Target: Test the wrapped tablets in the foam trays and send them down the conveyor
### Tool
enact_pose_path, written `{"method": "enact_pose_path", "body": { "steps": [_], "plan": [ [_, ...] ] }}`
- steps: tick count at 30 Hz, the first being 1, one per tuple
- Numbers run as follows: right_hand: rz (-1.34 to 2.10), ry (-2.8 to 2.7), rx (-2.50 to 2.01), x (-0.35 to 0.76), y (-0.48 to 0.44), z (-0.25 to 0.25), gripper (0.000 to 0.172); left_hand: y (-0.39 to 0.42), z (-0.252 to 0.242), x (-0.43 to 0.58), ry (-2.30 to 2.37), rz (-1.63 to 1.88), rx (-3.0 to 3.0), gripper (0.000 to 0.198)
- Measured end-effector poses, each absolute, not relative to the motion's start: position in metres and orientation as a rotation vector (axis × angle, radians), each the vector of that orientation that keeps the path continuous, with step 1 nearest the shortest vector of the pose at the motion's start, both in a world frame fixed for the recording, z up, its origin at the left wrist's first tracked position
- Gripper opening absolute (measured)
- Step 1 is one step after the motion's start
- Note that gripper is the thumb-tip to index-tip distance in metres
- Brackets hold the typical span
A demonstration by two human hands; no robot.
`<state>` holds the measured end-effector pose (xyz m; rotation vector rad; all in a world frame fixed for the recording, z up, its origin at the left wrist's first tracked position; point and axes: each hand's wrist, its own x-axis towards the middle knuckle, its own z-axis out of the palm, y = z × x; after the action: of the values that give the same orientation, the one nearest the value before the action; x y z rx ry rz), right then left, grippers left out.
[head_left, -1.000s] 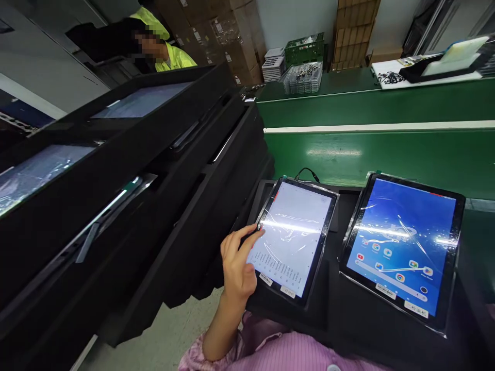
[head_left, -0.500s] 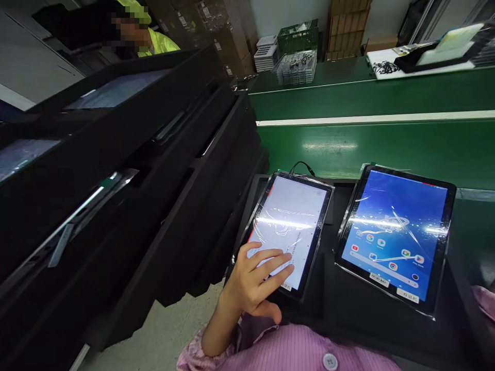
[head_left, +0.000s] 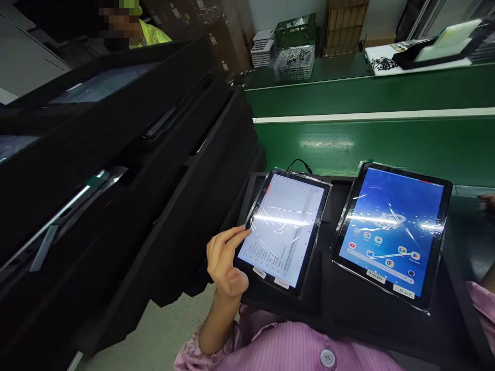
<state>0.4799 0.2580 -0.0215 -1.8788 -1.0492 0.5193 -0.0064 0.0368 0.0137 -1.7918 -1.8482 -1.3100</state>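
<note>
My left hand (head_left: 227, 260) is at the lower left edge of a tablet (head_left: 288, 221) with a white screen of text lines. Its fingers are stretched out, bent at the knuckles, with the tips at the screen's border, and nothing is in them. A cable (head_left: 299, 162) comes off this tablet's top edge. Just to the right lies a second tablet (head_left: 394, 226) with a blue home screen and app icons. Clear film and small white labels are on both. At the right border, part of my right hand (head_left: 487, 201) shows, dark and cut off by the frame.
Black foam trays (head_left: 154, 196) stand stacked high on my left, with tablets in them. Another black tray (head_left: 325, 278) lies under both tablets. Behind is a green bench (head_left: 348, 144) with clear plastic trays (head_left: 294, 63). A person in a yellow top (head_left: 154, 33) is at the back left.
My left hand has drawn back from over the white screen to its left edge, uncovering the lower text. Part of my right hand has come into view at the right border.
</note>
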Motion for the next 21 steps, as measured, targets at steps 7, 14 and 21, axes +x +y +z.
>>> {"method": "enact_pose_path", "body": {
  "steps": [7,14,21],
  "plan": [
    [0.452,-1.085,-1.727,0.466,0.255,-0.007,0.007,0.042,0.017,-0.005,-2.207,-1.157,-1.836,0.086],
    [0.388,-1.051,-1.998,0.474,0.259,-0.011,0.018,0.042,0.018,-0.005,-2.371,-1.278,-1.796,0.095],
    [0.371,-1.045,-1.955,0.471,0.259,-0.01,0.018,0.041,0.016,-0.012,-2.369,-1.373,-1.815,0.1]
  ]
}}
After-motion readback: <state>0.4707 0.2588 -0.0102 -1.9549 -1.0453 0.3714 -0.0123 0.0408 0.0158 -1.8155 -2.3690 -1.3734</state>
